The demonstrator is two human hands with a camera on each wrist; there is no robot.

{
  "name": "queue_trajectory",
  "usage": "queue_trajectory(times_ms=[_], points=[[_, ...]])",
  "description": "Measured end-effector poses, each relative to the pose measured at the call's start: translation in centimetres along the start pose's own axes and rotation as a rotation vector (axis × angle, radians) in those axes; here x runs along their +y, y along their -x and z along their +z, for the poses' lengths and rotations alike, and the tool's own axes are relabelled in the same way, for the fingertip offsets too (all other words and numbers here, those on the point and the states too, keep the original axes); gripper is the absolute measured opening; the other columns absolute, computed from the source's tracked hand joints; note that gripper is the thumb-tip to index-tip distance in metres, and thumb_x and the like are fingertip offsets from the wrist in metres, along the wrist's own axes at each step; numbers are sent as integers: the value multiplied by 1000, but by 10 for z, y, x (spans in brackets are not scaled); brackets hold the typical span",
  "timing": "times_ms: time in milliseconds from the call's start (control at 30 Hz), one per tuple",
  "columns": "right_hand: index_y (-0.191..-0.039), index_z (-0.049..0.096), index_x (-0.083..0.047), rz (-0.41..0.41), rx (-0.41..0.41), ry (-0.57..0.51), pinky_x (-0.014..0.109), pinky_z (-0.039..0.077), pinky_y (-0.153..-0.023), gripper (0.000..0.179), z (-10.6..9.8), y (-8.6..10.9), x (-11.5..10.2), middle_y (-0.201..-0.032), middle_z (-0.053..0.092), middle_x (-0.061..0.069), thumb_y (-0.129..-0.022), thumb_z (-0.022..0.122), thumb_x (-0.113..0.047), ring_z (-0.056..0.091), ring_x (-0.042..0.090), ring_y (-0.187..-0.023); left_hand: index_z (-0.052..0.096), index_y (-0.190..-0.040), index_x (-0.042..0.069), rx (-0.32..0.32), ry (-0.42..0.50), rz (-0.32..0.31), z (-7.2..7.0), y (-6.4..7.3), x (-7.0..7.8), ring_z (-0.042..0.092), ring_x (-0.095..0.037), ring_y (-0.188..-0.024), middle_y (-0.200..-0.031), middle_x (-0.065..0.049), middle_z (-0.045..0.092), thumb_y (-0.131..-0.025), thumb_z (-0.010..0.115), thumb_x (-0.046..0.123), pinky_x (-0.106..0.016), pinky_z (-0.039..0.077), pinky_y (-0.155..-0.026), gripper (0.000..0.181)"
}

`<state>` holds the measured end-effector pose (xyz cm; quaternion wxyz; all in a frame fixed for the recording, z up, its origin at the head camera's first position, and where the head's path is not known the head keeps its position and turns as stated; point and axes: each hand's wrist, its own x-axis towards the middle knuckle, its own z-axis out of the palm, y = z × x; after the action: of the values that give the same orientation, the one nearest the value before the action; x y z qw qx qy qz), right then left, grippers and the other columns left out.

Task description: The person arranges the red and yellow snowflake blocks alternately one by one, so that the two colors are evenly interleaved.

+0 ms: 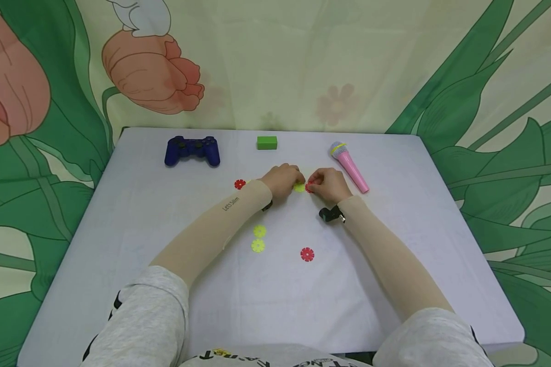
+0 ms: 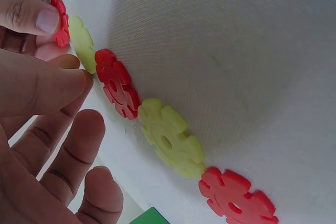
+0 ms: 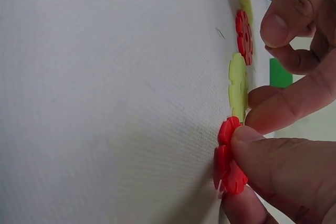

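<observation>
Notched, flower-shaped plastic discs stand in a row, red and yellow by turns. My left hand (image 1: pixel 281 181) has its thumb and index fingertips at the edge of a yellow flower disc (image 2: pixel 81 43), pinching it; its other fingers curl loosely. Right beside it, my right hand (image 1: pixel 331 186) pinches a red flower disc (image 3: pixel 227 156) between thumb and finger, against the yellow disc's end. Farther along the row come a red disc (image 2: pixel 116 83), another yellow disc (image 2: pixel 169 136) and an end red disc (image 2: pixel 239 199). My left forearm hides part of the row in the head view.
Two loose yellow discs (image 1: pixel 259 238) and a red disc (image 1: pixel 307 254) lie nearer my body on the white table (image 1: pixel 239 316). Along the back are a dark blue game controller (image 1: pixel 192 150), a green block (image 1: pixel 267 142) and a pink toy microphone (image 1: pixel 350 167).
</observation>
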<state>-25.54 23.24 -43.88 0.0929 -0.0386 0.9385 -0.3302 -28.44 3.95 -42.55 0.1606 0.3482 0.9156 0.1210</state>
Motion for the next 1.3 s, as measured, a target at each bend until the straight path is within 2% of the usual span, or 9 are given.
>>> queue_trajectory(times_ms=[667,867,1067,1300], points=[[-103,75,-4,-9,28,-24,26,44,-73,12,3,0,-1,-94,78,14,-94,76,-12,66,18,-82,70,-136,20,-1,-1,-11,-1,0,4,57,-29,-128,-145,-5,62,-101,55,-1,-48,49,-110,43],[-107,74,-5,11,73,-29,27,44,-75,14,3,2,4,-97,75,13,-97,71,-14,62,21,-84,69,-137,16,-12,16,-24,-2,-1,6,57,-29,-128,-142,-7,62,-101,55,0,-46,48,-111,42],[-108,73,-7,30,102,-48,30,45,-75,13,3,11,7,-102,75,13,-100,66,-15,61,24,-87,67,-139,14,-21,49,-37,0,-3,9,55,-28,-131,-143,-7,62,-102,51,3,-46,46,-114,41],[-104,74,-8,16,116,-53,29,44,-72,12,5,31,4,-93,74,11,-99,67,-16,60,21,-82,66,-140,17,-19,36,-26,-1,-8,13,54,-27,-131,-142,-4,61,-105,50,8,-46,45,-114,38]])
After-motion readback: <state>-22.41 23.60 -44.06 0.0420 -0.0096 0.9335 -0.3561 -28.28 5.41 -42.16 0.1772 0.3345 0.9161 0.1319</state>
